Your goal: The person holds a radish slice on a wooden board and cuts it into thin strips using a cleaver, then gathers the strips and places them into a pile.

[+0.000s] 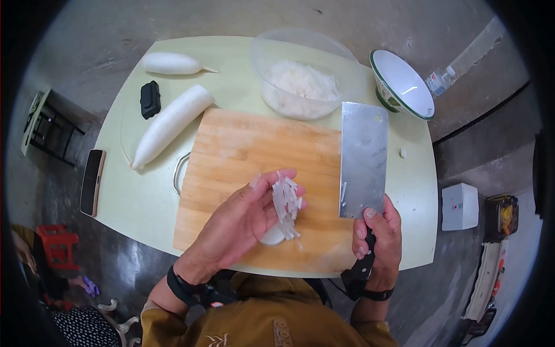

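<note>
My left hand (234, 225) is turned palm up and cupped over the wooden cutting board (254, 139), holding a small pile of white radish strips (284, 202). Beneath it, a round radish slice (270, 236) lies on the board, partly hidden by the hand. My right hand (384, 237) is wrapped round the black handle of a cleaver (364, 156). The wide blade points away from me, over the board's right edge, with a few bits of radish stuck low on it. Shredded radish (303, 82) fills part of a clear plastic bowl (277, 43) beyond the board.
A long white radish (172, 126) and a smaller one (172, 63) lie at the left, beside a black case (150, 99). A phone (92, 183) sits at the table's left edge. A green-rimmed bowl (403, 84) stands tilted at the back right.
</note>
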Motion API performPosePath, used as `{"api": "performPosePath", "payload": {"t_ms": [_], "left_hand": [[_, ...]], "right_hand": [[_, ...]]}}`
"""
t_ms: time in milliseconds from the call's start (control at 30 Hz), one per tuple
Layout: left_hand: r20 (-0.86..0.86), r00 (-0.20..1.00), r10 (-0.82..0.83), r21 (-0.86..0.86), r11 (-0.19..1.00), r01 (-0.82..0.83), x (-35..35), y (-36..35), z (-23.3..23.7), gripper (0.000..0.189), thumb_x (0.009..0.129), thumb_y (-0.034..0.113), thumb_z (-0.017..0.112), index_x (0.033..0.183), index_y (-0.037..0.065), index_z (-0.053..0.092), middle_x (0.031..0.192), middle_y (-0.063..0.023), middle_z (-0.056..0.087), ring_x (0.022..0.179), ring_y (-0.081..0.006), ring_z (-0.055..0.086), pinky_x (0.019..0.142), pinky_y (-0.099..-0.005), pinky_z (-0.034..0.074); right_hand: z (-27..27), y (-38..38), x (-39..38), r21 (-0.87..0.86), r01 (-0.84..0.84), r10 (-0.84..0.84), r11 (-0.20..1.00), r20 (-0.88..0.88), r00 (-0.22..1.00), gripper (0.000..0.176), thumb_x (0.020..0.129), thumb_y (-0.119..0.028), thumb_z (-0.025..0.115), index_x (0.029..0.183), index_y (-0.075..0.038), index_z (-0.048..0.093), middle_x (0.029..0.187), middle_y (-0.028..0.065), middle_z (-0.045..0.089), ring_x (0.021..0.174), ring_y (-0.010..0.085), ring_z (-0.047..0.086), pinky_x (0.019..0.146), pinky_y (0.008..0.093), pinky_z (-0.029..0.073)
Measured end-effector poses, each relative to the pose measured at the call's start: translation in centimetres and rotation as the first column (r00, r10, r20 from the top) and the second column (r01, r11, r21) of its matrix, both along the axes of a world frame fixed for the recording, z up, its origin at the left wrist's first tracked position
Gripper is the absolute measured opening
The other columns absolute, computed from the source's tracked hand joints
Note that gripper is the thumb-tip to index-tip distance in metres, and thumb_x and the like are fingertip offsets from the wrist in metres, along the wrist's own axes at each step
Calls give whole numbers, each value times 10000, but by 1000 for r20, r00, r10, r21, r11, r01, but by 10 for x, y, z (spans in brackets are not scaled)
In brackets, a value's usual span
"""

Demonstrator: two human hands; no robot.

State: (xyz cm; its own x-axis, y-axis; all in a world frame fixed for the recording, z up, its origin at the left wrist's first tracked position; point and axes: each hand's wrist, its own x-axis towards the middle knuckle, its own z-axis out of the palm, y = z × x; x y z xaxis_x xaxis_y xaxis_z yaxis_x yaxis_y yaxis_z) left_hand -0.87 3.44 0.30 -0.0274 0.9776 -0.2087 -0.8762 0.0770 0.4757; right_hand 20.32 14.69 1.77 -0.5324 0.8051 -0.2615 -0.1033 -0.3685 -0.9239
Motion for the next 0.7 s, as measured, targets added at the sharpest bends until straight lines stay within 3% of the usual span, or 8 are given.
{"api": "performPosePath", "payload": {"t_ms": [67, 100, 133, 167, 200, 300, 533, 700], "left_hand": [[-415, 910, -13, -38, 999, -3, 2, 4, 3, 574, 984, 438, 435, 1374, 19, 395, 1295, -186, 491, 1244, -321, 470, 1048, -420, 382], [-415, 910, -20, -40, 999, 4, 4, 4, 6, 574, 984, 438, 435, 1374, 19, 395, 1295, -186, 491, 1244, -321, 470, 1048, -420, 382], [-806, 588, -69, -22, 996, 86, 5, 4, 10, 577, 970, 448, 455, 1354, 18, 418, 1285, -179, 489, 1245, -309, 465, 1028, -414, 387], [-992, 113, -64, -44, 985, 166, 6, 5, 13, 580, 956, 457, 475, 1333, 18, 440, 1275, -171, 487, 1245, -297, 460, 1009, -409, 393], [-992, 111, -65, -45, 984, 171, 8, 6, 8, 580, 956, 457, 475, 1333, 18, 440, 1275, -171, 487, 1245, -297, 460, 1009, -409, 393], [-865, -500, 34, -137, 944, 301, 22, -2, -12, 547, 915, 453, 539, 1279, 47, 506, 1334, -153, 467, 1309, -334, 393, 1017, -531, 340], [-912, -405, 66, -8, 984, 177, 13, -21, -5, 388, 907, 277, 602, 1240, 78, 580, 1361, -100, 504, 1328, -310, 411, 1051, -562, 287], [-891, -338, 302, 378, 907, -187, 17, -31, -33, 276, 755, 1, 715, 1020, 49, 660, 1008, -130, 633, 941, -300, 587, 849, -408, 456]], "right_hand": [[-2, -1, 6, 0, 27, -27, 1000, 0, 1000, 188, 934, -124, 506, 1074, 0, 485, 611, 58, 505, 376, 104, 423, 351, 245, 374], [-2, -1, 8, 9, 46, -46, 999, 1, 999, 193, 933, -124, 506, 1077, 3, 483, 608, 59, 503, 376, 104, 424, 351, 246, 376], [-3, -1, 10, 18, 62, -62, 998, 1, 998, 199, 933, -124, 507, 1080, 7, 480, 605, 60, 502, 375, 104, 424, 350, 248, 377], [-3, -1, 11, 18, 67, -67, 998, -2, 998, 199, 933, -124, 507, 1080, 7, 480, 605, 60, 502, 375, 104, 424, 350, 248, 377], [-2, -1, 12, 15, 69, -69, 998, 5, 998, 203, 933, -124, 506, 1083, 9, 478, 605, 60, 502, 375, 105, 425, 350, 250, 379], [-2, -2, 15, 15, 73, -73, 997, 33, 997, 210, 933, -125, 504, 1090, 13, 478, 606, 60, 505, 376, 106, 428, 351, 251, 383], [1, -6, 17, 95, 58, -68, 994, 105, 992, 193, 950, -134, 494, 1082, 7, 487, 619, 51, 510, 398, 99, 439, 377, 238, 387], [5, -21, 7, 218, -10, -15, 976, 111, 994, 177, 965, -150, 487, 1045, 7, 492, 637, 40, 509, 469, 87, 461, 430, 222, 385]]}}
